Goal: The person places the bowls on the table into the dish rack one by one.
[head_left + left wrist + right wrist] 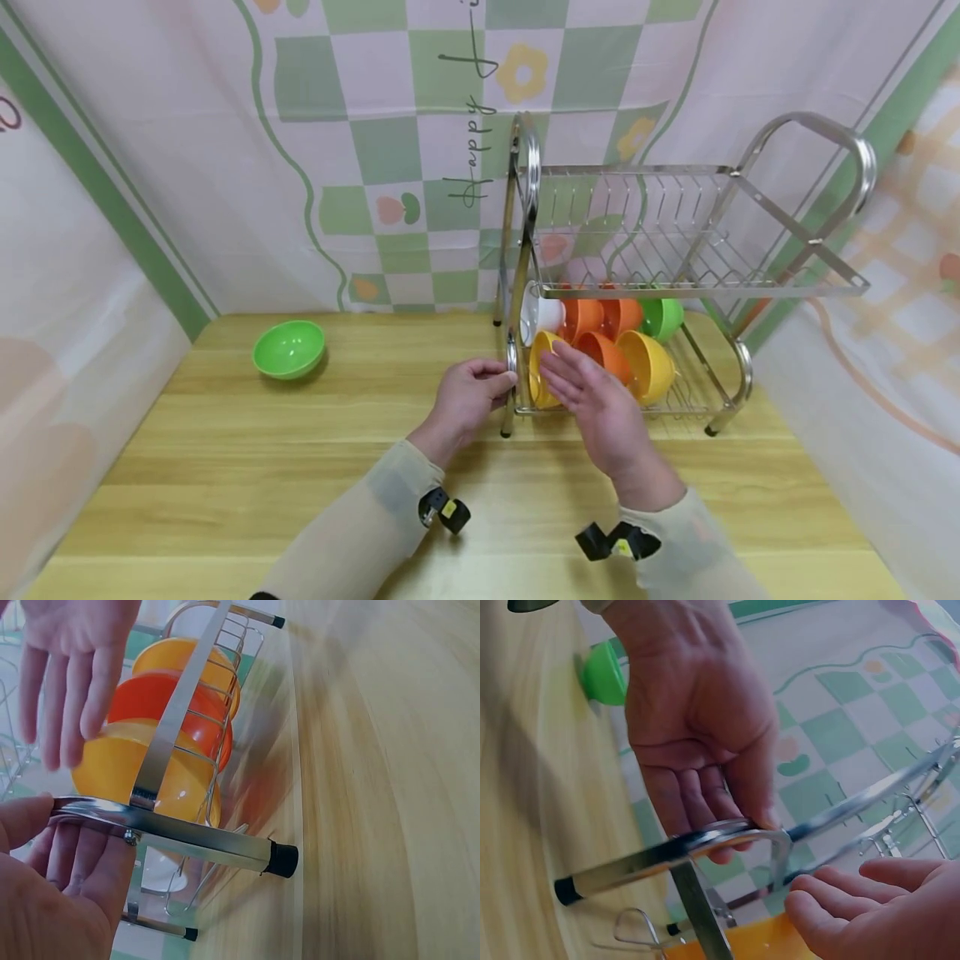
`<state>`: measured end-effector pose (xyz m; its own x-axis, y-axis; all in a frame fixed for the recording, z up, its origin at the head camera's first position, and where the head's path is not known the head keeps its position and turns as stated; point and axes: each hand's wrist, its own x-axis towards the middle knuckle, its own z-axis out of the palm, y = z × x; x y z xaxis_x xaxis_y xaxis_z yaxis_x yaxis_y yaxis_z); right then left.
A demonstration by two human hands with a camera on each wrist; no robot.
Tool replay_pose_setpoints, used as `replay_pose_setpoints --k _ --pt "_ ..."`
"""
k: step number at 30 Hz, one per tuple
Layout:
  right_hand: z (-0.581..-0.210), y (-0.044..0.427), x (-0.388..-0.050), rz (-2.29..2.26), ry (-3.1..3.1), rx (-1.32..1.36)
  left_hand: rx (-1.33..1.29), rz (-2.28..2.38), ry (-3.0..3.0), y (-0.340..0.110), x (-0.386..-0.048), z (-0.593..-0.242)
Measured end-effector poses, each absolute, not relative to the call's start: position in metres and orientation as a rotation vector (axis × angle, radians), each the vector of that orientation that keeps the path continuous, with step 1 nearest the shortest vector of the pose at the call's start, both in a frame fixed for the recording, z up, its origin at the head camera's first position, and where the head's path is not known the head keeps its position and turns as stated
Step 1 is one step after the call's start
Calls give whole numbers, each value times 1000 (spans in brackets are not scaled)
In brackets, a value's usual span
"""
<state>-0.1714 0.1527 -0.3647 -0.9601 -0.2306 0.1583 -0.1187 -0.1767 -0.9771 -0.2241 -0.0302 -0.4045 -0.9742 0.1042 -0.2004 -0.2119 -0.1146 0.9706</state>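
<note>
My left hand (468, 400) grips the front left leg of the metal dish rack (512, 367), thumb on one side and fingers curled behind it, as the left wrist view shows. My right hand (600, 408) is held with fingers straight in front of the nearest yellow bowl (542, 392); it holds nothing, and whether it touches the bowl I cannot tell. On the lower tier, an orange bowl (606, 357) and another yellow bowl (651, 367) stand on edge beside it. Behind them are a white bowl (542, 315), two orange ones and a green bowl (663, 318).
A separate green bowl (289, 350) sits on the wooden table (337, 467) to the left. The rack's upper tier (645, 225) rises above the bowls. A patterned curtain (405, 150) hangs behind, with white cloth on both sides.
</note>
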Motion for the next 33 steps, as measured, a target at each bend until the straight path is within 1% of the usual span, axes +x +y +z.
replay_pose_setpoints --k 4,8,16,24,33 --pt "-367 146 -173 -2283 1936 -407 -130 2194 1936 -31 -223 -404" --pt "-371 141 -174 -2270 1919 -407 -115 2262 1811 -34 -223 -405" --pt "-371 131 -175 -2233 1897 -364 -101 2307 1678 -56 -221 -404" --pt "-367 117 -179 -2118 2036 -127 -193 2318 1669 -77 -220 -401" --pt "-372 102 -191 -1706 2485 34 -222 2336 1660 -102 -219 -409"
